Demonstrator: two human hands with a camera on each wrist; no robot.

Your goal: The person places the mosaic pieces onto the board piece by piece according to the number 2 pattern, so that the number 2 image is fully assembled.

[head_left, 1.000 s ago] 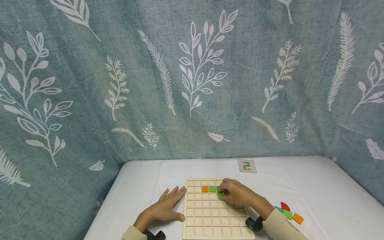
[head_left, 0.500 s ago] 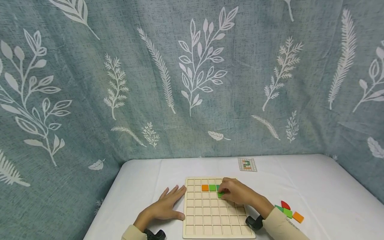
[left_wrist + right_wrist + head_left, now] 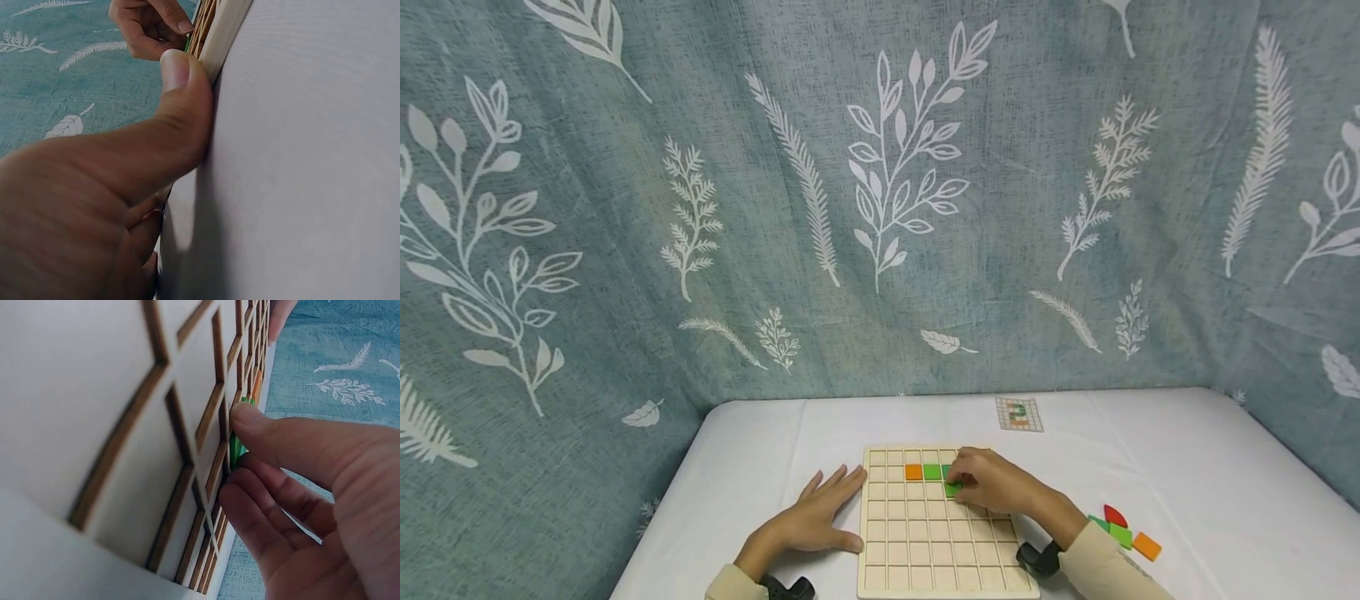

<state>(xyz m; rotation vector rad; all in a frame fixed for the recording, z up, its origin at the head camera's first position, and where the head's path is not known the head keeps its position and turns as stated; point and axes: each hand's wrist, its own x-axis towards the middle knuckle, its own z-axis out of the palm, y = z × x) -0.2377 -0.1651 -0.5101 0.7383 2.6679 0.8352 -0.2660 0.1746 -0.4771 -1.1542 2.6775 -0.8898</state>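
A pale wooden grid board [image 3: 936,554] lies on the white table. My left hand [image 3: 814,517] rests flat with fingers spread, its fingertips and thumb at the board's left edge. In the left wrist view the thumb [image 3: 178,94] presses against that edge. Over the board's upper right, my right hand [image 3: 996,482] pinches a green square tile [image 3: 952,490] between thumb and fingers, right at a grid cell. An orange tile [image 3: 913,472] and a light green tile [image 3: 932,472] sit in the row above, with a darker green tile partly hidden by the fingers.
Right of the board lie loose pieces: a red curved piece [image 3: 1115,516], a light green tile [image 3: 1121,536], an orange tile [image 3: 1147,547] and a darker green piece [image 3: 1099,523]. A small patterned grid card [image 3: 1019,414] lies behind the board. A leaf-patterned curtain [image 3: 880,250] hangs behind the table.
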